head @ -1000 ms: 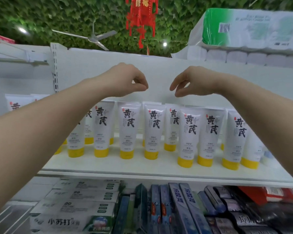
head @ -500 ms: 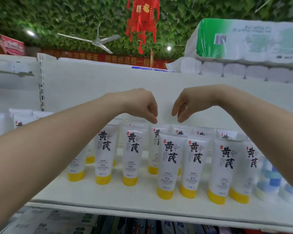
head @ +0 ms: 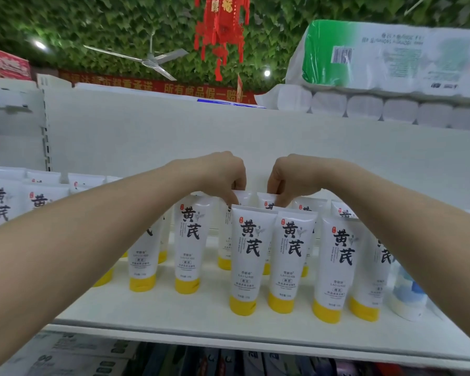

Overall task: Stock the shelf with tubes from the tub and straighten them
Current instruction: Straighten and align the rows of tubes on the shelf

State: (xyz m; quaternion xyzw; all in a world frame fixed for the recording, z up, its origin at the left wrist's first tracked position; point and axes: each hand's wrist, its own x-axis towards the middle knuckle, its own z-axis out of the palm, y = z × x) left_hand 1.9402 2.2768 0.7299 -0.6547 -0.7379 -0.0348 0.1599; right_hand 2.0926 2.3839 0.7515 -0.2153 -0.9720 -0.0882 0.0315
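Several white squeeze tubes (head: pixel 246 256) with yellow caps stand cap-down in loose rows on the white shelf (head: pixel 174 313), crimped flat ends uppermost and black printed characters facing out. Judged from their form, they are light, soft-walled plastic that will dent under a hard squeeze and tip easily, since each balances on a narrow round cap — the flat crimp at the top looks the firmest place to take hold for turning or nudging. Both hands work in the second row, behind the front tubes. Left hand (head: pixel 223 172) has its fingers curled down, tips pinching the crimped top of a rear tube (head: pixel 242 196); right hand (head: pixel 291 177) is likewise curled, fingertips on the top of the neighbouring rear tube (head: pixel 266 203), though the exact grip is partly hidden behind the front row. Tube surfaces read as smooth and slightly glossy — possibly slippery. Front-row tubes lean slightly and are unevenly spaced. The tub is not in view. At the right end of the shelf stands a blurred blue-and-white container (head: pixel 406 299). Above, wrapped toilet-roll packs (head: pixel 391 58) rest on the unit's top; boxed goods (head: pixel 73 359) fill the shelf below.
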